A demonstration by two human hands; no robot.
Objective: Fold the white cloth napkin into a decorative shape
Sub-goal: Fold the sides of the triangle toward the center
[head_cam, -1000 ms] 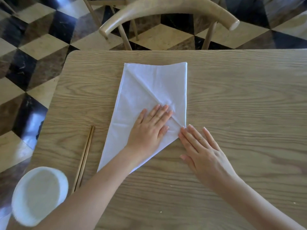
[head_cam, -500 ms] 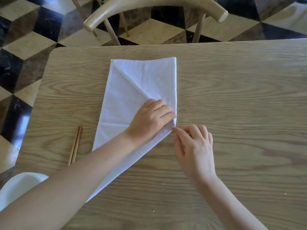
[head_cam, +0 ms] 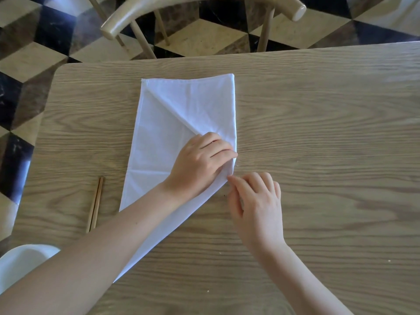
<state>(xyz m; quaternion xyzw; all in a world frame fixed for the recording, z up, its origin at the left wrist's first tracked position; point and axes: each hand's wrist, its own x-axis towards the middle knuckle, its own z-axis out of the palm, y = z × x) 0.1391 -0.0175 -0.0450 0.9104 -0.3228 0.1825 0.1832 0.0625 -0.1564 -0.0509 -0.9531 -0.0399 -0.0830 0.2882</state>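
The white cloth napkin (head_cam: 181, 114) lies on the wooden table (head_cam: 318, 133), folded into a long kite-like shape with a diagonal crease running from its far left corner to the right edge. My left hand (head_cam: 200, 162) rests on the napkin's right side with its fingers curled over the right corner of the fold, gripping the cloth there. My right hand (head_cam: 254, 201) sits on the table just below and right of that corner, fingers bent, thumb and forefinger tips touching the napkin's corner. My left forearm hides the napkin's near tip.
A pair of wooden chopsticks (head_cam: 95, 204) lies left of the napkin. A white bowl (head_cam: 20, 264) stands at the near left table edge. A wooden chair (head_cam: 200, 10) stands beyond the far edge, over a chequered floor (head_cam: 34, 53).
Both hands lay flat a second ago. The left hand has curled its fingers onto the napkin's right corner, and the right hand has bent its fingers and drawn up to that corner.
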